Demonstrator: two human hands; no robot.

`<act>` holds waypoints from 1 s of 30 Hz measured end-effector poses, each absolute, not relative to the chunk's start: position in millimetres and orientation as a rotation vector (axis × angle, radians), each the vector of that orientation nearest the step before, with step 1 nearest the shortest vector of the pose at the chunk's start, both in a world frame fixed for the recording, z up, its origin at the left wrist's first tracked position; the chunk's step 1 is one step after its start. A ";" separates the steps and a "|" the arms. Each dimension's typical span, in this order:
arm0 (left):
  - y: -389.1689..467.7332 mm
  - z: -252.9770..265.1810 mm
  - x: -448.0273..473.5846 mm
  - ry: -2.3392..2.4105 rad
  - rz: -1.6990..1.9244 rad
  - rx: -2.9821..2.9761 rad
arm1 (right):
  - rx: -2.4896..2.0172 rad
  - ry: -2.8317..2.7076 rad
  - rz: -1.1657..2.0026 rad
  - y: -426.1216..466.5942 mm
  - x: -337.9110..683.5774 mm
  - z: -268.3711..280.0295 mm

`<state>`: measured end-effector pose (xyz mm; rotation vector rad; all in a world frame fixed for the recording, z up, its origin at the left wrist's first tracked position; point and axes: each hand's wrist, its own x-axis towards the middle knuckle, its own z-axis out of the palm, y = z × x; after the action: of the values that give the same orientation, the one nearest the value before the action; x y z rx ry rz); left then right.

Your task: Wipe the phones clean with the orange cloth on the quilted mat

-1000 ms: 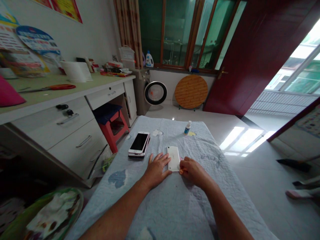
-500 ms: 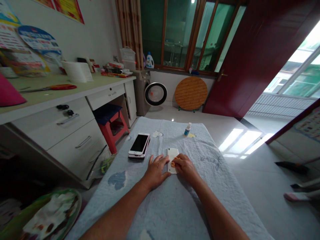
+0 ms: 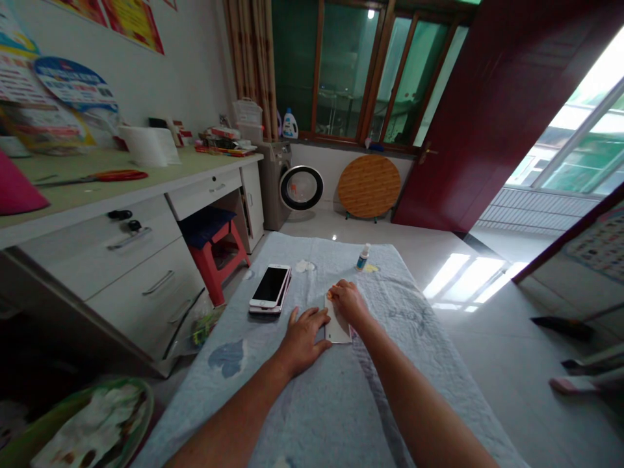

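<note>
A white smartphone lies back up on the blue patterned cloth. My left hand rests with fingers spread on the cloth, its fingertips and thumb touching the phone's left edge. Pinched in my right hand is a small orange cloth, mostly hidden by the fingers and pressed on the phone's far end. To the left lies a stack of phones; the top one is white with a dark screen facing up. A small spray bottle stands upright beyond my hands.
A desk with drawers runs along the left, with a red stool partly under it. At the lower left sits a green bin holding crumpled tissues. A washing machine with its door open stands at the back.
My right hand has slid with the orange cloth from the middle of the phone to its far end. My left hand stays at the phone's left edge.
</note>
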<state>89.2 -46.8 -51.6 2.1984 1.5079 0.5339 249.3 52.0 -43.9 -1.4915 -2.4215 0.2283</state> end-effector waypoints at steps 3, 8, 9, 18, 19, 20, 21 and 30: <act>-46.9 -51.4 88.5 1.500 0.564 2.222 | -1.470 -2.426 0.218 47.8 246.3 -46.1; -49.0 -49.0 88.6 1.485 0.658 2.274 | -1.332 -2.485 0.281 30.6 250.7 -47.7; -49.5 -48.1 89.0 1.487 0.663 2.291 | -1.309 -2.489 0.304 25.8 252.8 -47.0; -54.8 -43.7 96.0 1.530 0.544 2.483 | -1.173 -2.584 0.589 -22.4 277.2 -27.3; -55.0 -44.3 96.4 1.534 0.550 2.478 | -1.149 -2.603 0.606 -25.7 278.9 -25.1; -55.1 -44.9 96.5 1.537 0.559 2.466 | -1.132 -2.617 0.619 -27.8 280.0 -23.4; -55.1 -45.3 96.6 1.536 0.571 2.449 | -1.124 -2.625 0.627 -28.7 280.5 -22.3; -54.3 -44.4 94.7 1.479 0.534 2.412 | -1.352 -2.476 0.467 14.1 269.7 -33.1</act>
<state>94.7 -54.3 -44.4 2.4123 1.4787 0.5342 269.7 14.1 -33.1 -1.3525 -2.4761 0.4672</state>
